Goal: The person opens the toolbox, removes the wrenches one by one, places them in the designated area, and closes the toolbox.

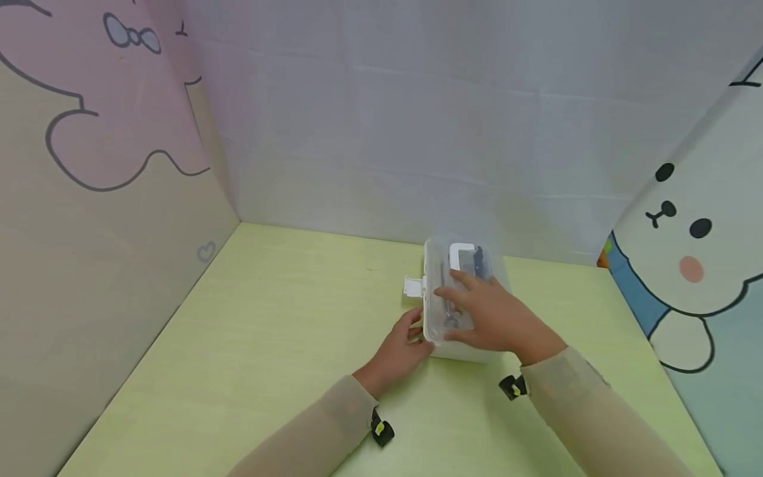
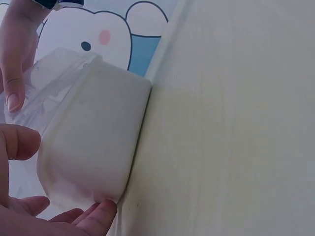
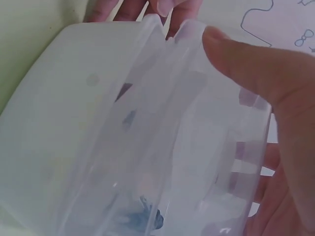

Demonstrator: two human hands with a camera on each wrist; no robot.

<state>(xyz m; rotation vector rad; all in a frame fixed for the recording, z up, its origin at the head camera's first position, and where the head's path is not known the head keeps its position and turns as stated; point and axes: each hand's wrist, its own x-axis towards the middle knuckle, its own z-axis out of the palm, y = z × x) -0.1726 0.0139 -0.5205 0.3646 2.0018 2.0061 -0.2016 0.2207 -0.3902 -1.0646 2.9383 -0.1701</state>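
Under clear lid [image 1: 437, 271], contents [image 3: 140, 218] blurred, left fingers [image 3: 131, 10] half-hidden

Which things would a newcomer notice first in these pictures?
Probably the white box with a clear lid, towards the back of the yellow-green table, where the right hand is spread over the lid and the left hand touches the near left corner. Next, perhaps, the cartoon face on the right wall.
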